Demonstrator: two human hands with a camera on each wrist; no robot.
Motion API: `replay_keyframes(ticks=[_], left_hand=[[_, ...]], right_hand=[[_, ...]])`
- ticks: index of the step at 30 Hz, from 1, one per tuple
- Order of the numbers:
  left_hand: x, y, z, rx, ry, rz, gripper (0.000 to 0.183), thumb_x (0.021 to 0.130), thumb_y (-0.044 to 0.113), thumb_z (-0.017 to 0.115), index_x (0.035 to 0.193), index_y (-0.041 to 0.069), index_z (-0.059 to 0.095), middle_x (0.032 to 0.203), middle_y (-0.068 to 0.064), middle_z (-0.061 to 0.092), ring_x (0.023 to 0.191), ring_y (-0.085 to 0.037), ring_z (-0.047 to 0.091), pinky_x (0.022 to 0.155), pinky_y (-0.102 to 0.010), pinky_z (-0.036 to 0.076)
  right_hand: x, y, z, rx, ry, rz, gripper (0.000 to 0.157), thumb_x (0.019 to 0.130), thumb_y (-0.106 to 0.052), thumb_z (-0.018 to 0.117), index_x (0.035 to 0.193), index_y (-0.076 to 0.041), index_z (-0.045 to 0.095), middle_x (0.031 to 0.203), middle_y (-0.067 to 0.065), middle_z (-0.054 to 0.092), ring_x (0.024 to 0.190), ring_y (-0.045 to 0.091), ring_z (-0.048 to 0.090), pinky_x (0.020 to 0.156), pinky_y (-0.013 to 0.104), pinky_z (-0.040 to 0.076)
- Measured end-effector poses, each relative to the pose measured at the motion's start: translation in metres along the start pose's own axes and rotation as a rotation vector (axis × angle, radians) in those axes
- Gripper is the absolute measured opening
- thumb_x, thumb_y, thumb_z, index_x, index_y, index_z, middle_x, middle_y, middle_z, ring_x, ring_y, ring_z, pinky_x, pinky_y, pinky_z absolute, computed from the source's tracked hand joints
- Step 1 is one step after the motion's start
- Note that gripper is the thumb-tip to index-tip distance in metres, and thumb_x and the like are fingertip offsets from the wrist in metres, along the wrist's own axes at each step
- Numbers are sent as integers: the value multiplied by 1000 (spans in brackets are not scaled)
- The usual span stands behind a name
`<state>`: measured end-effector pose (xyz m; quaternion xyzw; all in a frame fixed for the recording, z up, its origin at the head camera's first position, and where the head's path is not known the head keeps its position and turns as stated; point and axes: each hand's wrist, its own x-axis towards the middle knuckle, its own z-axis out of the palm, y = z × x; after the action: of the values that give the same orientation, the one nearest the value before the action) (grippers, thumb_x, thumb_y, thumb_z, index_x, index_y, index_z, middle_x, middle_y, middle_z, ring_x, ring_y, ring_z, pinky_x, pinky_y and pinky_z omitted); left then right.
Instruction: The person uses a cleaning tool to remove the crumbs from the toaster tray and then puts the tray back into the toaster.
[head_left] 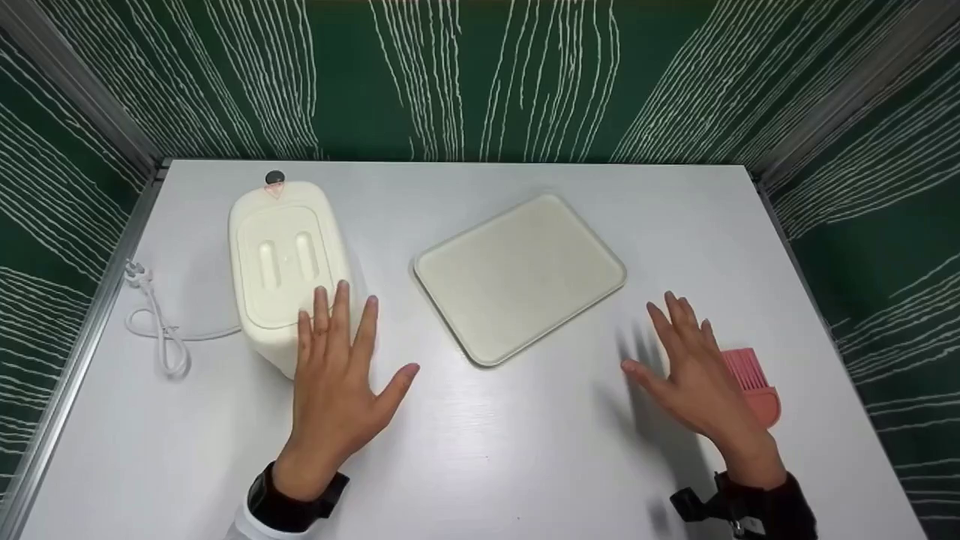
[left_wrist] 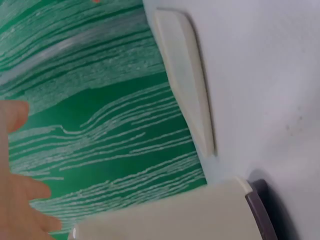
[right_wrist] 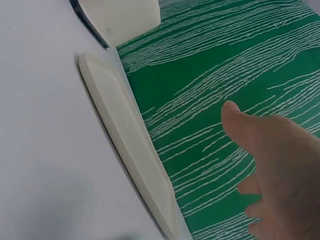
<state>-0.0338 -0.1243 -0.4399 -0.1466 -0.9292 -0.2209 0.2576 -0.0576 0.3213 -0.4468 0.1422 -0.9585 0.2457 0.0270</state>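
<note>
A cream toaster [head_left: 287,225] with two slot shapes on its lid stands at the left of the table. My left hand [head_left: 334,397] has its fingers spread, and their tips overlap the toaster's near end in the head view. Mid-table lies a cream rectangular tray [head_left: 517,277], set at an angle. Between the tray and the right edge, my right hand [head_left: 694,382] hovers with straight fingers, its shadow falling on the table. A pink brush [head_left: 754,386] with a bristled end shows beside that hand, which hides part of it. Both hands hold nothing.
A white power cord [head_left: 161,322] with its plug lies looped left of the toaster. Green panels [head_left: 499,82] with white wavy lines wall in the back and sides of the white table [head_left: 480,450]. Dark straps [head_left: 292,502] wrap both wrists.
</note>
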Motion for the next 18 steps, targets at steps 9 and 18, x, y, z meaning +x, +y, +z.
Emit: replay_keyframes(ticks=[9, 18], left_hand=[[7, -24, -12, -27, 181, -226, 66, 108, 35, 47, 158, -6, 36, 168, -33, 16, 155, -53, 6, 124, -63, -3], [8, -36, -17, -159, 265, -477, 70, 104, 27, 56, 161, -5, 30, 171, -26, 12, 159, -41, 5, 126, -59, 11]], right_hand=[[10, -14, 15, 17, -44, -16, 86, 98, -44, 71, 162, 0, 32, 171, 25, 16, 158, 46, 10, 126, 61, 6], [22, -29, 27, 33, -79, -55, 89, 98, -46, 71, 163, -1, 30, 171, 23, 17, 158, 43, 14, 126, 61, 9]])
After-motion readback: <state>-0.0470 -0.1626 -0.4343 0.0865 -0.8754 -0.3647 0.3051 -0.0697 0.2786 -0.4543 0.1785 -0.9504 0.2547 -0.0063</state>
